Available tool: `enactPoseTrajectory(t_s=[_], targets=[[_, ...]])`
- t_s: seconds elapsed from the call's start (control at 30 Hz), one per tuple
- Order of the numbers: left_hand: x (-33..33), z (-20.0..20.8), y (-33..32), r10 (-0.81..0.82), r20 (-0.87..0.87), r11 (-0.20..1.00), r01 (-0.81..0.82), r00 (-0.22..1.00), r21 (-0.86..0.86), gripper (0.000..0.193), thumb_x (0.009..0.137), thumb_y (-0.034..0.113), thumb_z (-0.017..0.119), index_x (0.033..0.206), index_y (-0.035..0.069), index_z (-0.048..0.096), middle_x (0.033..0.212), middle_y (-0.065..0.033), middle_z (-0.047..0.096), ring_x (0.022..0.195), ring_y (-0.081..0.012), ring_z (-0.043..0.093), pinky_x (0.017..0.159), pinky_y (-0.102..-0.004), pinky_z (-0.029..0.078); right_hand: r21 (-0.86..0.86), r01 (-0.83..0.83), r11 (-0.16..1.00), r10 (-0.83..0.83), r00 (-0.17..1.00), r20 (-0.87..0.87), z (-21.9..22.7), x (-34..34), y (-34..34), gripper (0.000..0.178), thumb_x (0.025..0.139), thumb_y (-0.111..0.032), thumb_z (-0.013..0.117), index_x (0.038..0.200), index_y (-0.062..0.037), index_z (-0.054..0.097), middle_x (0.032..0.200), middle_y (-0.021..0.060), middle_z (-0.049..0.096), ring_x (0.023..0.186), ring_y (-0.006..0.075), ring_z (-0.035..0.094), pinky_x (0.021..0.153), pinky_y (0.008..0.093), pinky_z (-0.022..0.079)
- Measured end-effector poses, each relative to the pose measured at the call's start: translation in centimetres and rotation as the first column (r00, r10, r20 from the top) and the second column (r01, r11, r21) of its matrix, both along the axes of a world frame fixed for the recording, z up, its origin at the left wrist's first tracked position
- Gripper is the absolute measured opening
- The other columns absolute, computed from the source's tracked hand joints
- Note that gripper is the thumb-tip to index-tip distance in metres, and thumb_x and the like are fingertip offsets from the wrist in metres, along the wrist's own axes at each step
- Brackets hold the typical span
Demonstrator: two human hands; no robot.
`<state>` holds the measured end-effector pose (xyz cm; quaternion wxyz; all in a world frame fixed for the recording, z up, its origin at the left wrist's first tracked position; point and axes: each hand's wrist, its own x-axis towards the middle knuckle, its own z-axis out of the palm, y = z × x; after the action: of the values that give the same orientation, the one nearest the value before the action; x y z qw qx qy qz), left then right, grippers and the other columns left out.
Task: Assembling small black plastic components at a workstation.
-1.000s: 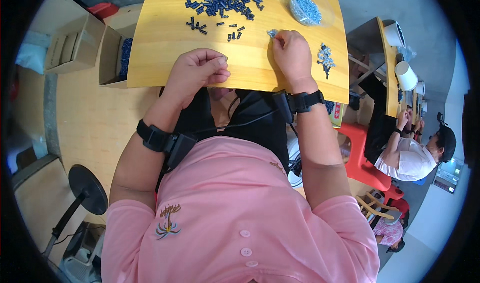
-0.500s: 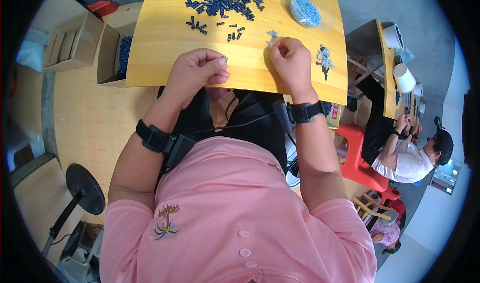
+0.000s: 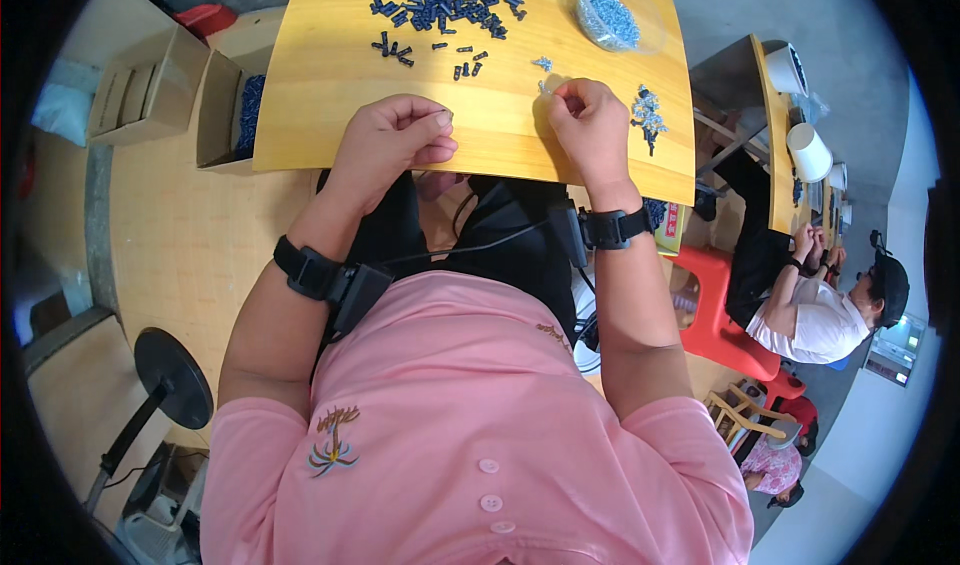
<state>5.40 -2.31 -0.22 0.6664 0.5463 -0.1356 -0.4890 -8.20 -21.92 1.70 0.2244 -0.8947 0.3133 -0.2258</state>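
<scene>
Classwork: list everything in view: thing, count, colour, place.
table: one, yellow, top centre
dark pieces: many, black, table's far side
bowl: one, clear, table's far right
small pieces: many, blue, inside bowl
pile: one, clear and dark, table's right
loose bits: few, pale, left of pile
boxes: at least two, brown, left
disc: one, black, left
large stool: one, red, right
other people: at least two, white and pink tops, right
shirt: one, pink, lower centre
straps: two, black, wrists
left grip, right grip: two, bare, over table

Anything pinched in the hands is too small to tell.
</scene>
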Motion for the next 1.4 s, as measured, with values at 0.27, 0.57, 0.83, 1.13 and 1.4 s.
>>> enactPoseTrajectory(t_s=[0.27,0.57,0.83,1.13,1.4], targets=[[-0.1,0.0,0.0,0.003,0.002,1.0,-0.003,1.0,0.004,0.021,0.088,0.016,0.062,0.1,-0.001,0.06,0.088,-0.0064,0.064,0.077,-0.0121,0.065,0.072,-0.0232,0.055,0.32,0.012,0.947,-0.046,0.994,0.1,-0.4,-0.8,0.5,0.011,0.071,-0.009,0.063,0.076,0.0002,0.064,0.069,0.0172,0.062,0.062,0.0272,0.061,0.061,0.0332,0.049],[-0.1,0.0,-0.1,0.012,0.027,1.0,-0.012,1.0,0.008,0.021,0.088,0.016,0.063,0.1,-0.001,0.06,0.087,-0.0062,0.064,0.077,-0.0116,0.064,0.071,-0.0226,0.055,0.031,-0.054,0.998,0.055,0.997,-0.045,-0.7,-0.6,0.7,0.01,0.073,-0.01,0.063,0.075,-0.0001,0.064,0.073,0.0189,0.062,0.067,0.0332,0.061,0.063,0.0378,0.049],[0.0,0.0,-0.1,0.012,0.022,1.0,-0.012,1.0,0.007,0.02,0.088,0.016,0.063,0.099,-0.001,0.061,0.087,-0.006,0.064,0.077,-0.012,0.065,0.071,-0.0232,0.055,0.058,-0.085,0.995,0.088,0.995,-0.055,0.0,-1.0,0.9,0.009,0.072,-0.007,0.063,0.077,0.0,0.066,0.075,0.0193,0.062,0.071,0.0344,0.061,0.067,0.0381,0.05],[-0.1,-0.1,-0.1,0.019,0.023,1.0,-0.019,1.0,0.014,0.021,0.088,0.015,0.063,0.101,-0.001,0.06,0.089,-0.0064,0.063,0.078,-0.0123,0.065,0.071,-0.0225,0.056,-0.041,-0.132,0.99,0.13,0.99,-0.046,0.2,-0.3,0.9,0.011,0.074,-0.01,0.065,0.076,-0.0004,0.066,0.074,0.019,0.062,0.072,0.0345,0.06,0.069,0.0402,0.049],[-0.1,-0.4,0.0,0.018,0.021,1.0,-0.017,1.0,-0.019,0.023,0.087,0.016,0.063,0.102,-0.002,0.06,0.091,-0.0074,0.063,0.079,-0.0134,0.065,0.073,-0.0235,0.056,-0.086,-0.143,0.986,0.138,0.989,-0.059,-0.1,-0.2,0.8,0.011,0.074,-0.011,0.065,0.077,-0.001,0.067,0.074,0.0188,0.062,0.073,0.0349,0.06,0.069,0.0407,0.049]])
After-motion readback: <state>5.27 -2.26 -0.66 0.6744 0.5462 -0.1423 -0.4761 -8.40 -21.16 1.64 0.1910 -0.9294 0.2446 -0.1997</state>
